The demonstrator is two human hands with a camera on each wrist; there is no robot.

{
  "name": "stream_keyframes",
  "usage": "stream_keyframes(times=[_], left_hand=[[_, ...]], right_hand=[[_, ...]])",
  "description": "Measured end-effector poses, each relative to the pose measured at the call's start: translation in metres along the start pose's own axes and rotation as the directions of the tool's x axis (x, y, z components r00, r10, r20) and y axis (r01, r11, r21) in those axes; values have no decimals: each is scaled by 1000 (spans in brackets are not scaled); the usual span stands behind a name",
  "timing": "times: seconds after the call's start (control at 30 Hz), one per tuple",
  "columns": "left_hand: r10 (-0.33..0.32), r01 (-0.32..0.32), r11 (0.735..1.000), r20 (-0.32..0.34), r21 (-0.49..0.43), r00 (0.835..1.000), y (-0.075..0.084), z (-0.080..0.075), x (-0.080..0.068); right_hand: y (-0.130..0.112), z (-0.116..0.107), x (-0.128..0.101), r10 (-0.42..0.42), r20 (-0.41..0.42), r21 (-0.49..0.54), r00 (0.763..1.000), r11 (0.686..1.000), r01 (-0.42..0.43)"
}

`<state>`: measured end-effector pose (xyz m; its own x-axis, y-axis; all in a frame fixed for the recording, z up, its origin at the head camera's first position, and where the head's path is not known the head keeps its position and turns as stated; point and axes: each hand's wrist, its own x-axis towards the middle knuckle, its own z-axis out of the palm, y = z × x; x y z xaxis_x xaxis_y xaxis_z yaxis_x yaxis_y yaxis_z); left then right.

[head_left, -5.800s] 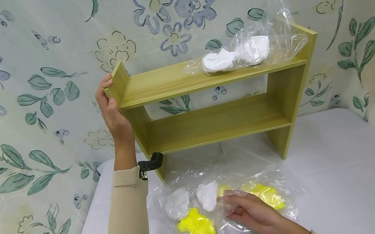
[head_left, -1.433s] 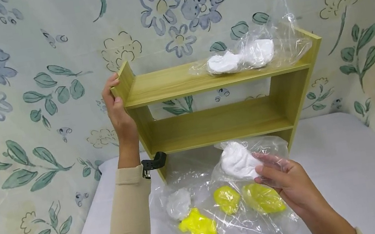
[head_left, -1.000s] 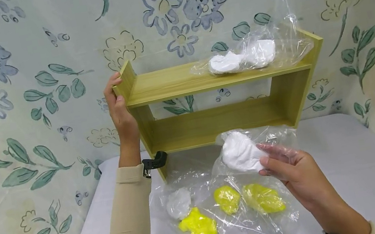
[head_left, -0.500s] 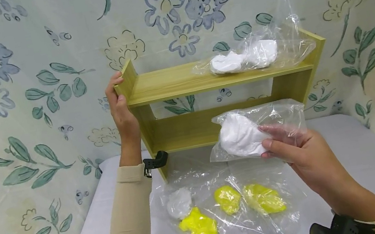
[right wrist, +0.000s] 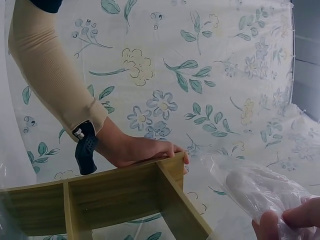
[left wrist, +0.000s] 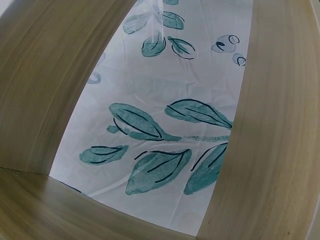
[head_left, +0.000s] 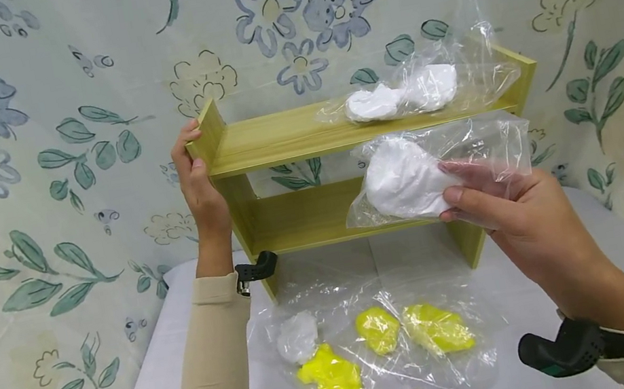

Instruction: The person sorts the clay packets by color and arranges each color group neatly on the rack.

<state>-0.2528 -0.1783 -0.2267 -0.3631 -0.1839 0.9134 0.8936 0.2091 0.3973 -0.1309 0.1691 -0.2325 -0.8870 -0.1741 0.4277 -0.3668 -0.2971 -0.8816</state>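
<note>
My left hand (head_left: 204, 195) grips the upper left side panel of a small two-tier wooden shelf (head_left: 277, 137). In the right wrist view its fingers curl over the panel's edge. My right hand (head_left: 531, 227) pinches a clear plastic bag (head_left: 485, 138) with a soft white lump (head_left: 402, 179) inside, thumb in front. It holds the bag in the air before the shelf's right half, just below the top board, hiding part of the lower board. On the top board, towards the right, lies another clear bag (head_left: 486, 72) with two white lumps (head_left: 432, 87). The left wrist view shows only shelf boards and backdrop.
On the white-covered table (head_left: 549, 278), in front of the shelf, lie clear bags holding several lumps: a white lump (head_left: 297, 338), a yellow lump (head_left: 339, 383), a smaller yellow lump (head_left: 378, 330) and another yellow lump (head_left: 440, 330). A floral cloth (head_left: 80, 68) hangs behind.
My right hand has picked up the bag with the white lump from the table and raised it, drifting right, to the top board's front. My left hand keeps its grip on the shelf.
</note>
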Motion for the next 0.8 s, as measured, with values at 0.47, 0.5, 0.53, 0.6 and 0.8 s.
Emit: stream_keyframes(times=[0.47, 0.5, 0.53, 0.6, 0.8], left_hand=[[2, -2, 1000, -3, -17, 1000, 1, 2, 1], [0, 0, 1000, -2, -17, 1000, 1, 2, 1], [1, -1, 1000, 0, -17, 1000, 1, 2, 1], [-3, 3, 1000, -1, -15, 1000, 1, 2, 0], [-3, 3, 1000, -7, -12, 1000, 0, 2, 0]], right_hand=[[-33, 16, 22, -64, -66, 13, 996, 998, 65], [-36, 17, 24, -72, -68, 3, 995, 997, 72], [-39, 19, 26, -80, -69, 0, 994, 997, 80], [-43, 23, 29, -93, -70, -14, 993, 996, 92], [-54, 38, 37, -136, -56, -59, 989, 989, 133]])
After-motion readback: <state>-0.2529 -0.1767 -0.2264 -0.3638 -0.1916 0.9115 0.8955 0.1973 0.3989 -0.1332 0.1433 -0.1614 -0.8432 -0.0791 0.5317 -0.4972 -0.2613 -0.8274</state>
